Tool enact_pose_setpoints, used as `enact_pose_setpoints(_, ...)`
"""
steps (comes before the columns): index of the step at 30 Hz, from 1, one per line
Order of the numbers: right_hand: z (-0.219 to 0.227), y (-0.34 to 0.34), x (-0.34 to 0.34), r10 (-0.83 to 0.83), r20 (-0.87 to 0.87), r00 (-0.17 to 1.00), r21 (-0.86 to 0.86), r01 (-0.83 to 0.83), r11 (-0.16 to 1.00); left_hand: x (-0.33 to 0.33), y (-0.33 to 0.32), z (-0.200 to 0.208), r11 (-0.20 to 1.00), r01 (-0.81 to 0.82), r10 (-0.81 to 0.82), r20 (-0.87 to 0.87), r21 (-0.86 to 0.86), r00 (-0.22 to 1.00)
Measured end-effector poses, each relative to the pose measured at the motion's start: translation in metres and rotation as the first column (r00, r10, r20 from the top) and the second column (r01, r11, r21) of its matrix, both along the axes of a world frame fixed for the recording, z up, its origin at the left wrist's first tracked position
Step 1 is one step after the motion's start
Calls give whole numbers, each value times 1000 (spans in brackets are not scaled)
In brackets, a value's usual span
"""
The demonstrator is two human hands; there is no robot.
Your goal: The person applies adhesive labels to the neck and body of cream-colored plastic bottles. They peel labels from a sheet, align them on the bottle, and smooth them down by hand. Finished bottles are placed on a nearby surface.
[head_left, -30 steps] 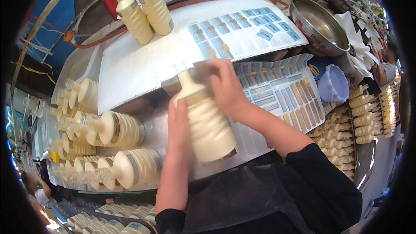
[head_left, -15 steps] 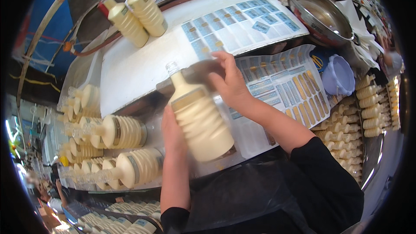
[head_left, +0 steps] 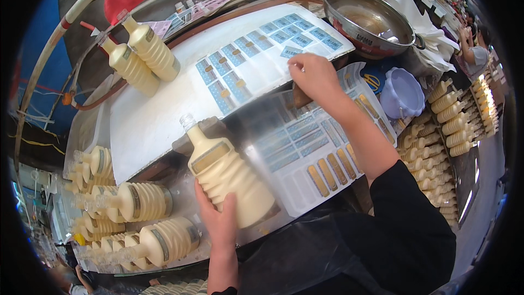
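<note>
My left hand is closed around the lower side of a cream ribbed bottle with a clear neck and a gold-brown band on its shoulder. The bottle lies tilted, its shoulder near a dark rest. My right hand hovers by the front edge of a white board, fingers curled into a pinch; what they hold, if anything, is hidden. Just beyond those fingertips lies a small blue label. Rows of blue labels cover the board's right part. Below my right forearm, a sheet of gold and blue stickers is partly covered.
Several cream bottles lie at left, necks pointing left. Two more bottles stand on the board's far left. A large metal pan, a lavender bucket and white paper are at right. Many bottles fill the lower right.
My right hand has left the bottle's neck area and moved right to the labels, its fingers now pinched. The bottle, still in my left hand, has shifted lower and left in view.
</note>
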State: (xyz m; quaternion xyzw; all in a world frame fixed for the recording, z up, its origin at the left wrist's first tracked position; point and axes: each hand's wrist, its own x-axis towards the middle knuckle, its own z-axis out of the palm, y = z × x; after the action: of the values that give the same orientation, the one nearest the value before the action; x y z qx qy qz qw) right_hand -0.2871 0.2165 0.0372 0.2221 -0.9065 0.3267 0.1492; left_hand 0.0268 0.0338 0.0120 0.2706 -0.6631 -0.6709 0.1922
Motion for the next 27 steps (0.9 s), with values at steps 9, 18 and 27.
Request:
enact_pose_setpoints(9, 8, 68, 11, -14, 56, 998, 94, 8, 996, 9, -5, -18, 998, 21, -23, -39, -66, 999)
enact_pose_setpoints(18, -21, 7, 64, 391, -233, 890, 4, -402, 916, 5, 8, -12, 998, -33, 28, -94, -54, 995)
enact_pose_setpoints(27, -27, -68, 61, 470, -333, 817, 409, -323, 853, 24, 11, -21, 987, -17, 14, -21, -161, 1000)
